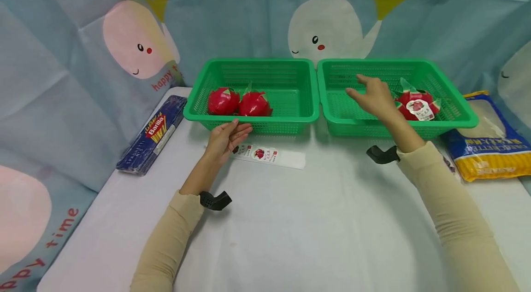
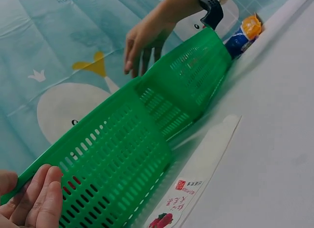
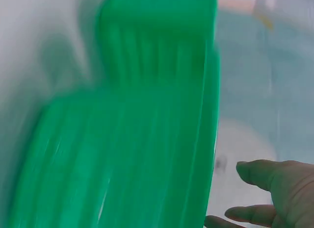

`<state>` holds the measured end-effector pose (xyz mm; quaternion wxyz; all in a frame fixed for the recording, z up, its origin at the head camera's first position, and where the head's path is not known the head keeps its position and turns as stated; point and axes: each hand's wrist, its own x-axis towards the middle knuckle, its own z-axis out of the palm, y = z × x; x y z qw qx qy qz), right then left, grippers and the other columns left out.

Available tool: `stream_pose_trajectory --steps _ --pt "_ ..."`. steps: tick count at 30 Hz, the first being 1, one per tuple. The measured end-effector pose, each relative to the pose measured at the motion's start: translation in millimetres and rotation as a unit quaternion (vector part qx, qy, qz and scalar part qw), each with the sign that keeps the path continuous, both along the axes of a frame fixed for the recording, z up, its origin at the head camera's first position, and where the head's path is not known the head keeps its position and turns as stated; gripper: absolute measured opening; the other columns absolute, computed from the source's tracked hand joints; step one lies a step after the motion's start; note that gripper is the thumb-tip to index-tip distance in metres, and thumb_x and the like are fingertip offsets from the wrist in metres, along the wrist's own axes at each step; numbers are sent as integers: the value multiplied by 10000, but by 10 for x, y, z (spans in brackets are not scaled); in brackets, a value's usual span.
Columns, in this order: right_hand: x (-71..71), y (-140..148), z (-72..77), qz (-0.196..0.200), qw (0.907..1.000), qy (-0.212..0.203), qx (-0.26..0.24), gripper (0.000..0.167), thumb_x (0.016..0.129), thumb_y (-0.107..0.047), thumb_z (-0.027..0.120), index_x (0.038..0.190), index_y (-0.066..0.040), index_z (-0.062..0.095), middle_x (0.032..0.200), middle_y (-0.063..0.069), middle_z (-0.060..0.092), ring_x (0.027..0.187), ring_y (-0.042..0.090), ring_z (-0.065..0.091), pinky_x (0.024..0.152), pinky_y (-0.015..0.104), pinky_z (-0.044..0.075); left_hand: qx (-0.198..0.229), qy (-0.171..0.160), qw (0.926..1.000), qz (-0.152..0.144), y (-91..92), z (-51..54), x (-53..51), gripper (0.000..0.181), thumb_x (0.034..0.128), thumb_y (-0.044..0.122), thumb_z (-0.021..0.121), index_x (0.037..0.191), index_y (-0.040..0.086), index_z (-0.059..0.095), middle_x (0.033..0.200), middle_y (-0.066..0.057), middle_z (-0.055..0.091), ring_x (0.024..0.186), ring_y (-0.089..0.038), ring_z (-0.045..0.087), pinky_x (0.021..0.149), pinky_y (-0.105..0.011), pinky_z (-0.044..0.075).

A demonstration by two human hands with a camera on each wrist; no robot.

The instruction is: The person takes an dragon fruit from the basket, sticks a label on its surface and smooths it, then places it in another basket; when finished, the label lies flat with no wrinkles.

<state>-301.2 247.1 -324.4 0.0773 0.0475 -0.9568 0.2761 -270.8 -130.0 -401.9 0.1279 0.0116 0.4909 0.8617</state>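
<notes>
Two red dragon fruits, a left one [image 1: 223, 101] and a right one [image 1: 255, 103], lie in the left green basket [image 1: 286, 120]. At that basket's front rim is my left hand [image 1: 221, 141], thumb at the rim and fingers against the outer wall, pinching the edge [image 2: 34, 196]. Above the right green basket [image 1: 361, 129] hovers my right hand [image 1: 375, 96], thumb and fingers apart, holding nothing. To its right in that basket are red dragon fruits [image 1: 415, 96], one bearing a white label [image 1: 420, 110]. The right wrist view is blurred.
A strip of printed labels [image 1: 269, 155] lies before the left basket. The blue Barilla spaghetti box [image 1: 153, 135] is at the table's left edge. A blue and yellow bag [image 1: 491, 140] lies right of the right basket. A whale-print curtain [image 1: 249, 15] hangs behind.
</notes>
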Motion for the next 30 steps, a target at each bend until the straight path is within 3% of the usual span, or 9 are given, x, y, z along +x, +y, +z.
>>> stream_pose_trajectory --steps 5,9,11,13,15,18,24,27,30 --pt "-44 -713 -20 570 9967 298 -486 587 904 -323 567 1367 -4 399 1307 204 518 590 338 532 666 423 431 -12 -44 10000 42 -74 -2 1 212 958 176 469 1014 -11 551 905 -64 716 856 -152 695 766 -242 529" --pt "-155 -1226 -75 841 9939 -109 -706 645 876 -394 586 1358 -2 413 1303 188 528 975 310 603 829 393 464 3 -96 9999 38 -131 12 -4 218 957 182 472 1006 -13 557 899 -70 714 850 -148 695 757 -231 532" --pt "-234 -1444 -131 801 9930 -490 -711 672 861 -434 586 1332 22 438 1203 182 593 907 275 609 793 370 480 65 -101 9999 4 -147 15 -15 212 956 172 474 984 -16 567 891 -77 715 842 -153 697 748 -232 535" --pt "-317 -1621 -200 727 9908 -897 -712 586 844 -478 585 1126 36 569 911 125 640 645 205 542 644 309 462 122 -95 9999 -29 -158 14 -25 204 955 160 478 964 -18 577 887 -82 715 837 -159 698 742 -236 537" --pt "-390 -1767 -265 641 9879 -1235 -681 496 829 -513 583 832 -17 568 660 51 501 533 142 407 523 263 378 127 -93 9999 -24 -174 11 -31 194 953 148 481 959 -9 596 881 -83 715 830 -163 699 735 -238 539" --pt "-466 -1927 -331 456 9824 -1653 -739 519 792 -574 589 645 -115 397 589 0 342 510 119 330 477 244 297 149 -123 9998 -42 -179 1 -34 187 949 135 488 953 2 619 881 -84 715 828 -167 699 736 -239 539" --pt "-490 -2222 -313 441 9751 -1955 -947 647 759 -582 624 1031 1 554 992 86 580 843 200 540 721 313 491 116 -31 9999 -51 -187 -3 -45 191 949 128 487 939 11 637 879 -79 716 829 -161 699 741 -239 537" --pt "-485 -2299 -319 506 9782 -1859 -777 793 764 -542 647 1268 36 444 1272 134 508 1103 259 521 904 385 479 113 11 9999 -57 -177 -9 -40 190 951 126 482 933 10 632 883 -78 716 836 -159 698 748 -241 535" --pt "-530 -2299 -348 486 9756 -1969 -844 826 759 -480 682 1323 40 374 1324 153 456 1180 284 479 957 390 452 116 17 9999 -25 -166 -17 -35 189 950 124 484 930 3 628 886 -80 717 835 -161 698 746 -243 535"
